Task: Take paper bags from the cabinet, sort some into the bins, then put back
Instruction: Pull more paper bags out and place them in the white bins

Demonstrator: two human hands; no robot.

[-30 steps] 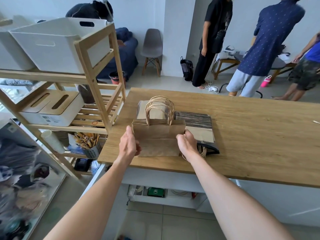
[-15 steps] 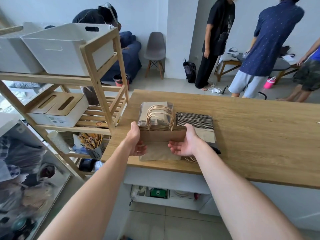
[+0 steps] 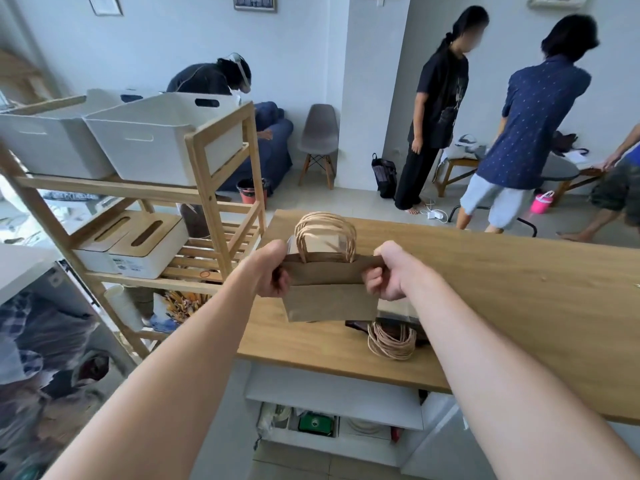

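A stack of flat brown paper bags (image 3: 329, 292) with twisted paper handles is lifted off the wooden table (image 3: 502, 299). My left hand (image 3: 270, 271) grips its left edge and my right hand (image 3: 388, 271) grips its right edge, fingers curled under. More bags lie on the table below, mostly hidden; their dark edge and a bundle of handles (image 3: 391, 341) show near the front edge. Two white bins (image 3: 152, 143) stand on top of the wooden shelf at left.
The wooden shelf rack (image 3: 207, 188) stands close to the table's left end, with white lidded boxes (image 3: 138, 244) on its middle level. Open cabinet shelves (image 3: 332, 420) lie under the table. Several people stand or bend over behind the table.
Both hands have closed round the sides of the brown bag stack and raised it off the table. The view has tilted up toward the room.
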